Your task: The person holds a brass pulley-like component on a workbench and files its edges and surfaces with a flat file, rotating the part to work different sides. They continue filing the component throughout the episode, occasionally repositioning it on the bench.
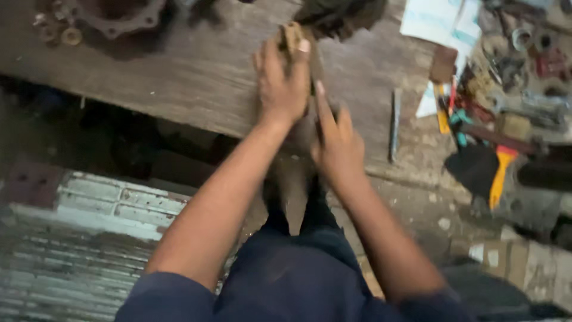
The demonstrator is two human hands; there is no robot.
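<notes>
Papers: white and pale blue printed sheets lie on the wooden bench, up and to the right of the two hands, well apart from them.
Paper scrap: a smaller white piece sits below those sheets, right of the hands.
Cardboard: flattened brown cardboard with white labels lies low, far right of the forearms.

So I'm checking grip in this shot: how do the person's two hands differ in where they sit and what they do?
The left hand lies farther up the wooden board, palm down, fingers curled over a brown block; the right hand sits nearer the body, at the board's edge, one finger stretched forward. Both are bare and close together.
</notes>
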